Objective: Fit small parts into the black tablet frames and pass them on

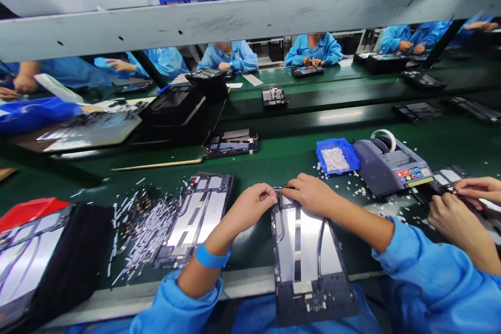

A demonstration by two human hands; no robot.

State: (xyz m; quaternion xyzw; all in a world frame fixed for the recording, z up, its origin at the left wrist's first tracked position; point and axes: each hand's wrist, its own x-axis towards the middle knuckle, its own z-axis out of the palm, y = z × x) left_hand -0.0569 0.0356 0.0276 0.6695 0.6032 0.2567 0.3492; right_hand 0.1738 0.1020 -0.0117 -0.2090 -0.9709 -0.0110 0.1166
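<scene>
An opened tablet with silver battery cells and a black frame lies in front of me, its near end jutting past the bench edge. My left hand is at its far left corner, thumb and forefinger pinched together; whatever is between them is too small to make out. My right hand grips the far edge of the same tablet, fingers bent over the frame close to the left fingertips. To the left lies another opened tablet, beside a heap of thin white and dark strips.
A blue tray of small pale pieces stands beside a grey tape dispenser. A co-worker's hands work at the right. Stacked tablets and a red tray sit left. A shelf beam crosses above.
</scene>
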